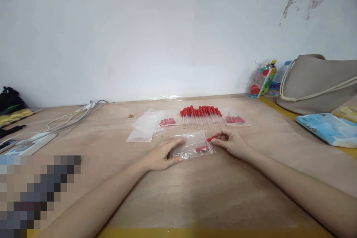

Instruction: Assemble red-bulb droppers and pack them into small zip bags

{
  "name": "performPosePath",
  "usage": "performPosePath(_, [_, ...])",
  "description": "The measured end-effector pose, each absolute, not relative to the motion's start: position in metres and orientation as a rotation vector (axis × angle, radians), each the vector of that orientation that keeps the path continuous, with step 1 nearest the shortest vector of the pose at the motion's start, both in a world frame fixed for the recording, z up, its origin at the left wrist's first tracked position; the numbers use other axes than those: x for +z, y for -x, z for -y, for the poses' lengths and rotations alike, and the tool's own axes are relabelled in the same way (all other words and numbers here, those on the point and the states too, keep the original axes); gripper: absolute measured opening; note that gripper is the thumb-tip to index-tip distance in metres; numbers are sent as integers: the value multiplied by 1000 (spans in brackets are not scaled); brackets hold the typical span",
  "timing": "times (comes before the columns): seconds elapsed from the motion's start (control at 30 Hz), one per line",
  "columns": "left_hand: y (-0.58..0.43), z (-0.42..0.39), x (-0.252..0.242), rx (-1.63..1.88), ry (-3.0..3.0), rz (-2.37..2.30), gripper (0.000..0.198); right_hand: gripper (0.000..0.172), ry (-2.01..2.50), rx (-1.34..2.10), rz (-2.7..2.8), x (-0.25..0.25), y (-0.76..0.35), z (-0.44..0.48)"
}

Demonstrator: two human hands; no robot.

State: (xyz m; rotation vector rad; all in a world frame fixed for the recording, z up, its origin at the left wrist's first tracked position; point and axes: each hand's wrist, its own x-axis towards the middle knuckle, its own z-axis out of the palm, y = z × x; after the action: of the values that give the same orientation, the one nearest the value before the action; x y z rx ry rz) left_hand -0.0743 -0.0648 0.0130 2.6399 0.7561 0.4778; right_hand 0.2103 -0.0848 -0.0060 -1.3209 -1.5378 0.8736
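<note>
A clear plastic bag (189, 145) lies flat on the table in front of me, with a red-capped dropper (201, 149) inside it. My left hand (164, 154) holds the bag's left end between thumb and fingers. At the bag's right end, my right hand (230, 143) pinches a red-topped dropper (211, 138) whose thin part reaches into the bag. Behind the bag is a row of many red-topped clear droppers (202, 116). Bags with red-topped pieces lie left (167, 122) and right (235, 119) of that row. Flat clear bags (143, 125) are stacked to the left.
A power strip (36, 143) with cables and a phone (7, 145) are at the left. Bottles (262, 80), a beige bag (320, 81) and a blue-white packet (329, 129) stand or lie at the right. A white wall (139, 37) rises behind the table.
</note>
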Motion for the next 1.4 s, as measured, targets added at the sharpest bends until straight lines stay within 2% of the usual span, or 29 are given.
performPosePath(0.37, [73, 64, 14, 458, -2648, -765, 57, 17, 1328, 779, 1903, -8, -214, 67])
performPosePath(0.67, [71, 64, 14, 488, -2656, -725, 56, 18, 1102, 950, 1978, -1, -196, 77])
performPosePath(1.1, [70, 62, 12, 499, -2641, -642, 44, 25, 1104, 1119, 1983, 5, -206, 78])
performPosePath(1.2, [70, 62, 12, 502, -2646, -643, 42, 25, 1202, 974, 1912, 6, -211, 68])
performPosePath(1.33, [70, 60, 12, 459, -2646, -624, 42, 15, 1492, 445, 1834, 10, -211, 38])
performPosePath(1.4, [70, 60, 13, 427, -2645, -620, 42, 15, 1602, 238, 1849, 12, -205, 18])
